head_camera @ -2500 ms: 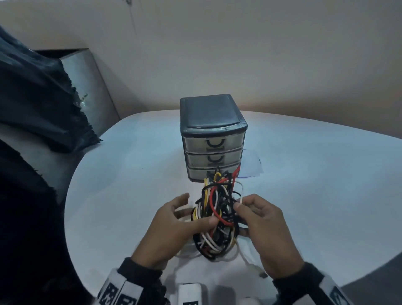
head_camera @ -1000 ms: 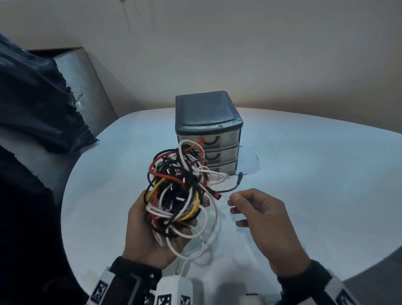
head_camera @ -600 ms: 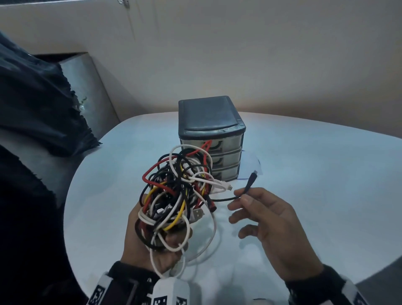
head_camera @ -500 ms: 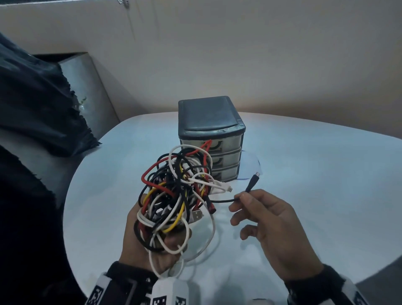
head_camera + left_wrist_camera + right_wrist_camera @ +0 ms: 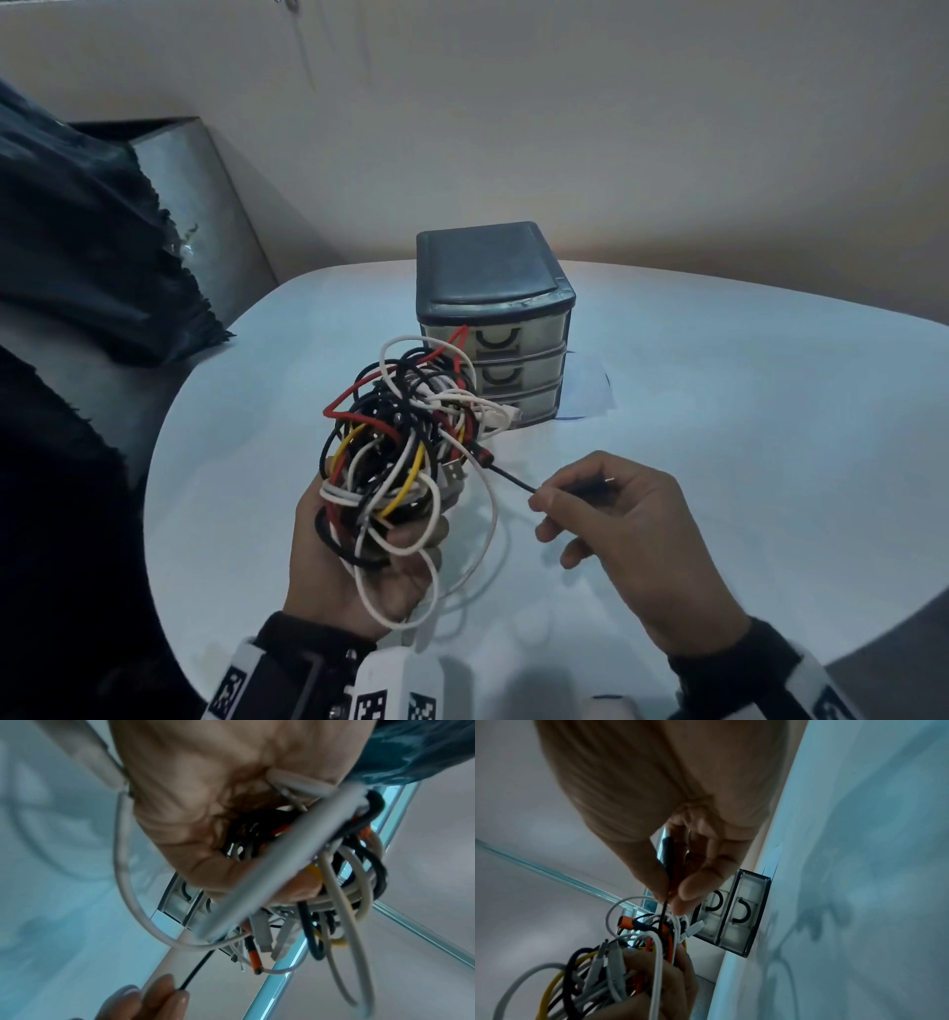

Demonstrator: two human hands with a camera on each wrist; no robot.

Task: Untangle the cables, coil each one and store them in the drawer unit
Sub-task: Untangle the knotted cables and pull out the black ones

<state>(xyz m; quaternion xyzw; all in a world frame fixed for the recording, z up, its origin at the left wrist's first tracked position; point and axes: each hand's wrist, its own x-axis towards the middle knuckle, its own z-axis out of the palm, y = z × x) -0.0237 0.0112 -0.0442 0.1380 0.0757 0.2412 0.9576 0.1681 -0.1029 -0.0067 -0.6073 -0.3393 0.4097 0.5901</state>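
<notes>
Right hand [image 5: 631,534]: grip pinched on the free end of one thin black cable [image 5: 511,478], thumb and forefinger closed near its plug, the strand drawn taut to the right, presumably to trace its path out of the knot. Left hand [image 5: 354,565]: grip curled around the cable tangle [image 5: 405,442] of black, white, red and yellow leads, held raised above the table [image 5: 744,437], likely so loops hang free. Drawer unit [image 5: 495,329]: far centre of table, just beyond the tangle, three drawers closed, fronts facing near side, nothing yet stored.
</notes>
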